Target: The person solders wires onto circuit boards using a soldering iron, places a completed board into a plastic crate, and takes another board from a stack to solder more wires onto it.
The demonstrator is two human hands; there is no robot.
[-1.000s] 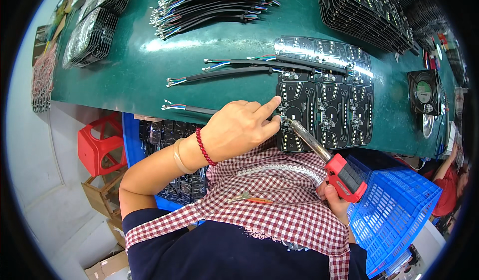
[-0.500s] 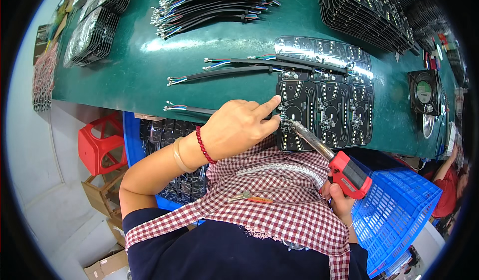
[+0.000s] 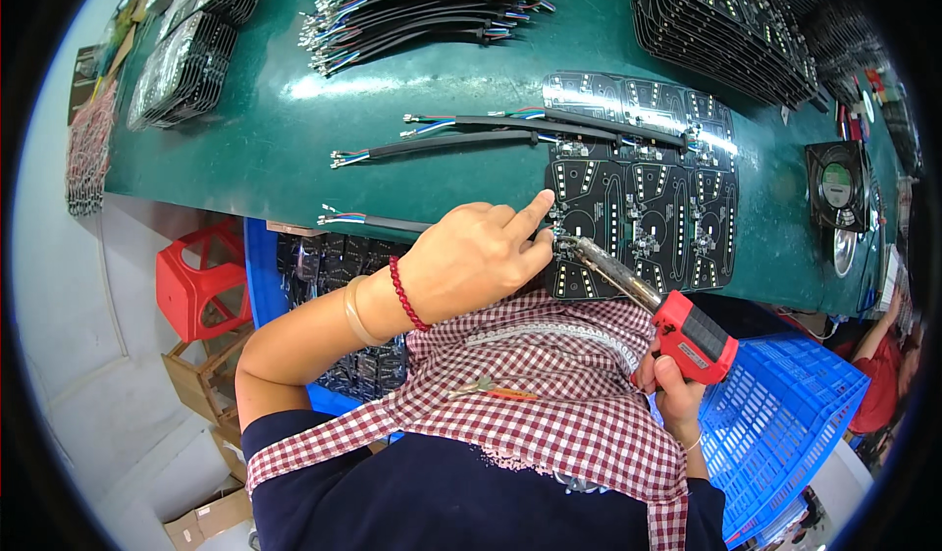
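My left hand (image 3: 479,257) is closed on a black-sheathed cable (image 3: 392,223) with coloured wire ends. Its index finger reaches out to the left edge of a black circuit board panel (image 3: 659,219), while the thumb side pinches the cable end there. My right hand (image 3: 675,390) grips a soldering iron (image 3: 695,337) with a red and black handle. The iron's metal tip meets the board edge right beside my left fingertips; the exact contact is too small to make out. Two more cables, a lower one (image 3: 446,143) and an upper one (image 3: 471,122), lie with their right ends on the panel.
A bundle of cables (image 3: 422,11) lies at the back of the green table (image 3: 245,149). Board stacks stand at the back right (image 3: 726,31) and back left (image 3: 183,70). A black fan (image 3: 837,186) is at right. Below are a blue crate (image 3: 785,404) and a red stool (image 3: 201,281).
The soldering iron's handle and my right hand have shifted slightly up and right. The cable in my left hand has moved a little down and left at its free end.
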